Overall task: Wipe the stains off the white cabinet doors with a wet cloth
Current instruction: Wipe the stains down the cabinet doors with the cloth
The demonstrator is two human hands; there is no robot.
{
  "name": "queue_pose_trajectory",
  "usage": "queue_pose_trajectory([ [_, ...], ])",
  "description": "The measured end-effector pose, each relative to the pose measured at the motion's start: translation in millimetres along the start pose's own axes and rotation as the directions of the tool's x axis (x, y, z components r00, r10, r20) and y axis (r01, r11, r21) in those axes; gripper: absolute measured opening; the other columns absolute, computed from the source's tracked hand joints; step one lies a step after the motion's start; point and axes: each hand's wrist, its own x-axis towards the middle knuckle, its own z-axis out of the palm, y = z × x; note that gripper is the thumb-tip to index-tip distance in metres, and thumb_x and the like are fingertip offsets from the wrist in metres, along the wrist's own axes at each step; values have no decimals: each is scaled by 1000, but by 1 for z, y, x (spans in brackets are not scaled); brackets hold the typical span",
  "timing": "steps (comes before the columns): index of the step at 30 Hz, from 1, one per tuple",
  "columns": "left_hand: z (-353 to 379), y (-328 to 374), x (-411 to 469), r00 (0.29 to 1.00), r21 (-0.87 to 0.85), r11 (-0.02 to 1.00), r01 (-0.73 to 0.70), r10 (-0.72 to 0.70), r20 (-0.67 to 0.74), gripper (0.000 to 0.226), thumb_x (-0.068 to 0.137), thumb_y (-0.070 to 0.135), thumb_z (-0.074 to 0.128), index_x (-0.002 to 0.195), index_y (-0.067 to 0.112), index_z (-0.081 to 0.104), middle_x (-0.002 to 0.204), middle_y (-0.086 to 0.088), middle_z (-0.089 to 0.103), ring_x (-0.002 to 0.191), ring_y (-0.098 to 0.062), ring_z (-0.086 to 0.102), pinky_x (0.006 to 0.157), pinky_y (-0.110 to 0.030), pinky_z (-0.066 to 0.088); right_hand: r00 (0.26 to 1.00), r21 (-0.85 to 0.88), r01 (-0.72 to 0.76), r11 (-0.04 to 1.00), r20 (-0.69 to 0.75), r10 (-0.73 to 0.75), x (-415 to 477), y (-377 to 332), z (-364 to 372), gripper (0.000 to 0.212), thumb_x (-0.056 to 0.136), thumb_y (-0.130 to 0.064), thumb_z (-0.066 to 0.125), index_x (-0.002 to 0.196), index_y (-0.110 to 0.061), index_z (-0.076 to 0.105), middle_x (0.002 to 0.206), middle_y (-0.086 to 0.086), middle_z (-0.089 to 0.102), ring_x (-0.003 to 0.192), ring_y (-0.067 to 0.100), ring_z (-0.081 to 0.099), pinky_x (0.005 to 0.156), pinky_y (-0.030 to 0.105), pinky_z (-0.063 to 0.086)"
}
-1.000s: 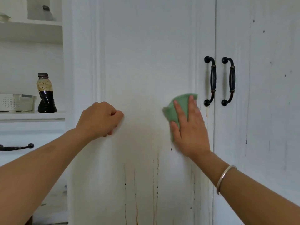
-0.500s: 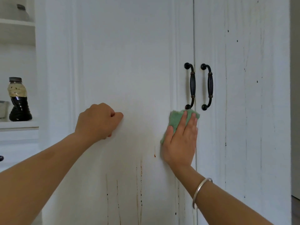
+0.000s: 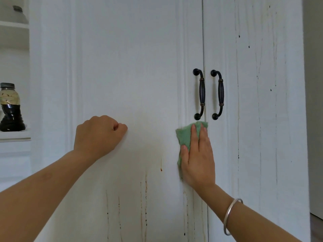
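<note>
Matt white painted cabinet doors (image 3: 131, 67) with fine vertical grain, dark ribbed metal handles (image 3: 201, 94), soft fuzzy green cloth (image 3: 185, 137), smooth shiny silver bangle (image 3: 227, 213), glossy bottle (image 3: 10, 109).

White shelves (image 3: 14, 135) at left hold a dark bottle (image 3: 10, 107); wooden floor (image 3: 316, 229) shows lower right.

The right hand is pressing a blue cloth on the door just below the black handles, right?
Not blue: the head view shows the right hand pressing a green cloth on the door just below the black handles.
</note>
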Motion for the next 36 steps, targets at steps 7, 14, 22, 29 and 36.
queue_pose_trajectory([
  [7, -2, -1, -1, 999, -29, 999, -17, 18, 41, 42, 87, 32, 46, 63, 1, 62, 51, -5, 66, 56, -31, 64, 61, -34, 51, 996, 7, -81, 997, -45, 81, 10, -12, 1, 62, 100, -34, 28, 155, -17, 6, 162, 8, 6, 150, 20, 4, 122, 38, 9],
  [14, 2, -18, -15, 999, 39, 999, -5, 3, 50, 42, 88, 34, 47, 55, 8, 54, 60, -16, 67, 47, -20, 45, 62, -37, 52, 988, 40, 109, 993, 110, -113, -54, -30, 22, 62, 99, -35, 27, 156, -22, 5, 163, 4, -3, 150, 18, -5, 122, 39, 0],
  [22, -5, -30, -29, 991, -1, 999, 33, -33, 130, 43, 88, 34, 47, 68, 1, 66, 52, -5, 67, 57, -24, 66, 64, -31, 50, 755, -9, 602, 798, 330, -566, -96, -83, 38, 58, 100, -40, 34, 155, -28, 16, 163, 2, 7, 151, 20, 0, 121, 41, 5],
  [29, -4, -45, -32, 994, 26, 999, 38, -40, 105, 40, 84, 35, 47, 59, 8, 61, 52, -11, 60, 48, -28, 52, 65, -38, 52, 785, -126, 613, 780, 212, -582, -34, -65, 31, 55, 101, -40, 35, 153, -25, 26, 161, 7, 16, 150, 21, 13, 121, 44, 14],
  [36, 0, -66, -34, 999, -29, 999, 33, -32, 32, 48, 77, 41, 38, 55, 2, 55, 58, -18, 63, 48, -22, 44, 58, -37, 49, 962, -24, 268, 963, -40, -269, -13, -116, 43, 59, 96, -27, 43, 152, -17, 29, 160, 16, 17, 149, 29, 10, 122, 44, 9],
])
